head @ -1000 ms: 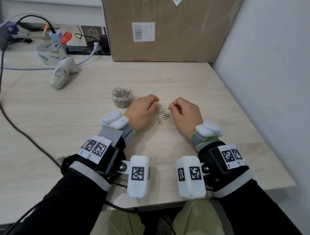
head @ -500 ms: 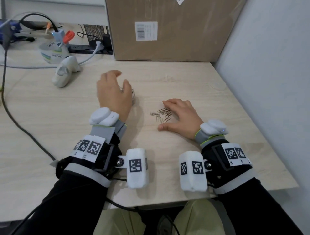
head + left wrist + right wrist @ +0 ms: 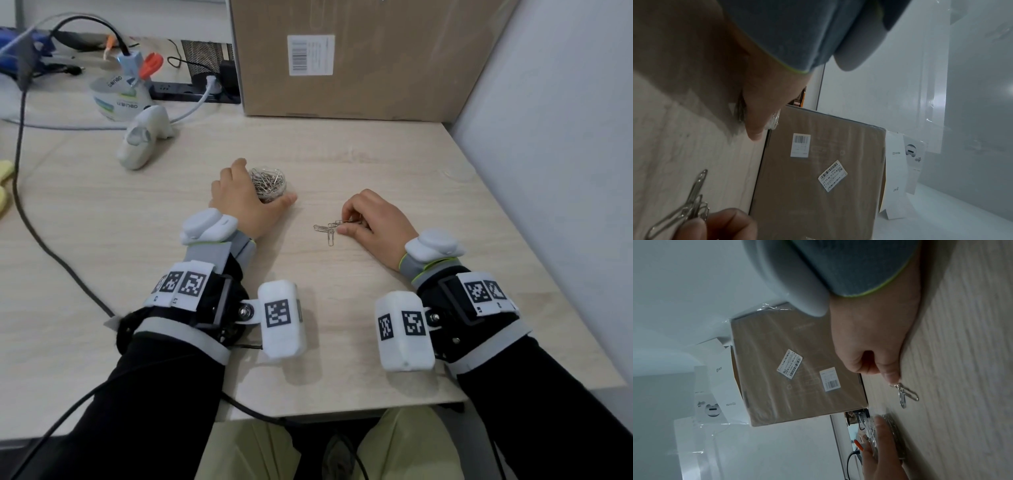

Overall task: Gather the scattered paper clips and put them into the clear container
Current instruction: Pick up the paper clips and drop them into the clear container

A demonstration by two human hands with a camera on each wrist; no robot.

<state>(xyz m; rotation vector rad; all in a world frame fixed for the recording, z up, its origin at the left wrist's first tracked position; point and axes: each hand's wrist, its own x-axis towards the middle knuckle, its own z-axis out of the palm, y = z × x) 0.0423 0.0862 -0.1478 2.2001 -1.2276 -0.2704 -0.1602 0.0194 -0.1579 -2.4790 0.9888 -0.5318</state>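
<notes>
Few paper clips [image 3: 327, 229] pinched by right hand [image 3: 375, 224]; left hand [image 3: 245, 200] grips clear container [image 3: 270, 183].

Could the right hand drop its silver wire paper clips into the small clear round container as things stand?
Probably yes: the right hand pinches the paper clips, bare desk lies between, and the left hand wraps the container's side, leaving the top open.
</notes>
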